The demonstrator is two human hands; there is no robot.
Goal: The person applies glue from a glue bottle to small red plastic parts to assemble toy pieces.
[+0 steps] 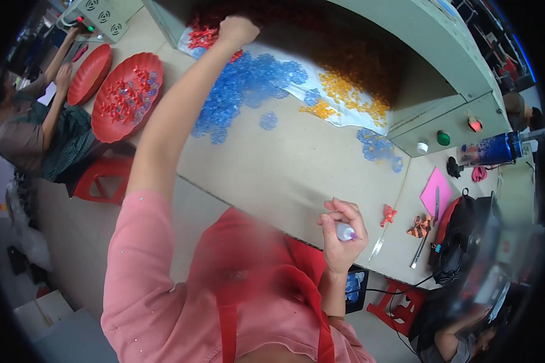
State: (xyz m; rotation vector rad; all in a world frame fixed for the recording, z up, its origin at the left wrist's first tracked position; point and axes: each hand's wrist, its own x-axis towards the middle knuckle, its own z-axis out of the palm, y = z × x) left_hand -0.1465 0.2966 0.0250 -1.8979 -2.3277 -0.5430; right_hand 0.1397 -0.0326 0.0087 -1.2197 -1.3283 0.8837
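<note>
My left arm stretches far forward, and my left hand (238, 30) is at the heap of small red plastic pieces (203, 37) under the grey housing. Its fingers point away and down, hidden by the back of the hand. Close to my body, my right hand (344, 242) is curled around a small white squeeze bottle (346, 231) with a purple tip, above the table. Clear blue flower-like pieces (239, 85) lie heaped just nearer than the red ones. Yellow-orange pieces (348, 97) spread on a white cloth (309, 85) to their right.
Left stand two red plates (118, 138), one bearing red and clear pieces. A co-worker (27, 130) sits beyond. The grey housing (430, 36) overhangs the back. At right are a red figure (388, 215), a striped bow (419, 226), tweezers (418, 254), pink paper (435, 192) and a blue can (490, 149).
</note>
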